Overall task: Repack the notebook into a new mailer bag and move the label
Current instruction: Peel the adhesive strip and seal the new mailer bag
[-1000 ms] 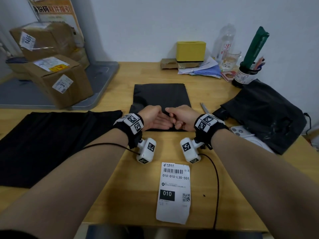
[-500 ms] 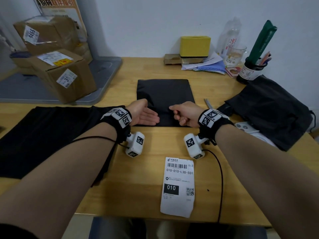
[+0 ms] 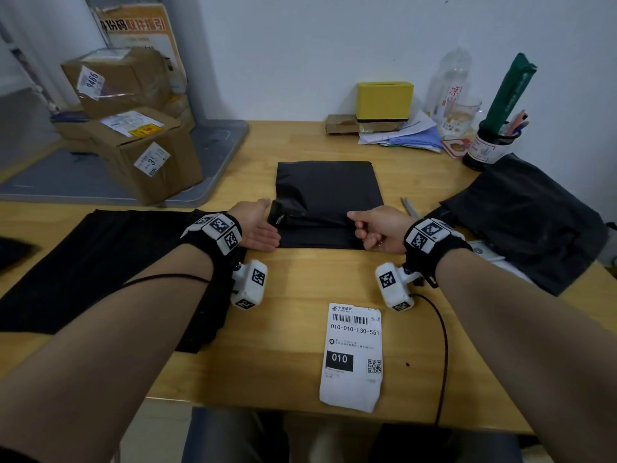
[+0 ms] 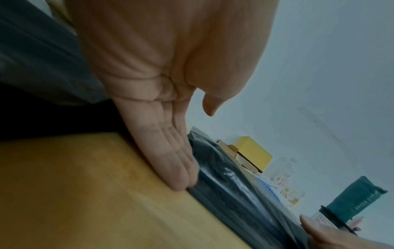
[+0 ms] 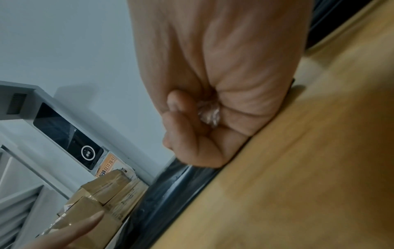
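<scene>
A black mailer bag (image 3: 329,188) lies flat at the table's middle, its near flap folded over. No notebook shows. My left hand (image 3: 257,225) rests at the bag's left edge, its straight fingers (image 4: 170,160) touching the bag (image 4: 234,188) and the tabletop. At the flap's right end my right hand (image 3: 374,228) is a fist resting on the bag (image 5: 170,188). It grips a crumpled clear strip (image 5: 208,114) in the palm. The white shipping label (image 3: 352,355) lies face up near the table's front edge, clear of both hands.
A flat black bag (image 3: 100,262) covers the table's left side and a crumpled black bag (image 3: 527,222) lies at the right. Cardboard boxes (image 3: 143,155) sit on a grey platform (image 3: 217,155) at back left. A yellow box (image 3: 384,100), papers, a bottle and a pen cup (image 3: 490,145) line the back.
Both hands slid apart from the middle of the flap to its two ends. The left hand's fingers straightened; the right stayed a fist. The head view shifted a little.
</scene>
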Available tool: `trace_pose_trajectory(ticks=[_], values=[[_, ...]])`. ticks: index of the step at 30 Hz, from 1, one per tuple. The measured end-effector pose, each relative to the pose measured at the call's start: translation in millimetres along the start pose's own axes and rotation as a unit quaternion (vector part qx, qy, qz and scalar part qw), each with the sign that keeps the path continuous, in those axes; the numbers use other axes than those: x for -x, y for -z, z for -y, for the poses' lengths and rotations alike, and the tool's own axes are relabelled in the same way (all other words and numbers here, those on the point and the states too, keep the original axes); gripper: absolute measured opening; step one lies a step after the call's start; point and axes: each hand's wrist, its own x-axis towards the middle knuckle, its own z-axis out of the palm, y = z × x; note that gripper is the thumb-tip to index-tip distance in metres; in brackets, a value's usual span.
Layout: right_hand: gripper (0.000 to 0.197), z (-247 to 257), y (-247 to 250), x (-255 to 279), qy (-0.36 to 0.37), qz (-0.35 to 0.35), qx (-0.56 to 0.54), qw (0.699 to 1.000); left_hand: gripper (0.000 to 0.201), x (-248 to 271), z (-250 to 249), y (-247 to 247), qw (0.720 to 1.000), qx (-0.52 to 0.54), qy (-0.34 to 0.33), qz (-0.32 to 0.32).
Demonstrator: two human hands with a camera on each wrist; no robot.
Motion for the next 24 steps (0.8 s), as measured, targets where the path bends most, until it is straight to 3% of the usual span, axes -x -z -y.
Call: trace_pose_trajectory(ticks=[5, 10, 16, 21, 24], values=[[0.04, -2, 3, 8, -0.001, -0.012, 0.025, 1.0, 0.067, 10, 1, 6, 0.999, -0.007, -0.024, -0.025], [0.036, 4, 22, 15, -0.028, 0.0, 0.064, 0.998, 0.062, 20, -2, 5, 0.997, -0.044, -0.062, 0.03], [0.029, 38, 1, 21, 0.061, 0.028, -0.038, 0.997, 0.062, 21, -18, -24, 0.988, 0.022, -0.109, 0.107], [0.029, 43, -39, 8, 0.042, 0.059, 0.02, 0.997, 0.075, 3, -21, -47, 0.991, -0.02, -0.056, 0.117], [0.031, 38, -53, -1, 0.009, 0.077, 0.026, 0.997, 0.074, -9, -16, -49, 0.995, 0.019, -0.03, 0.095]])
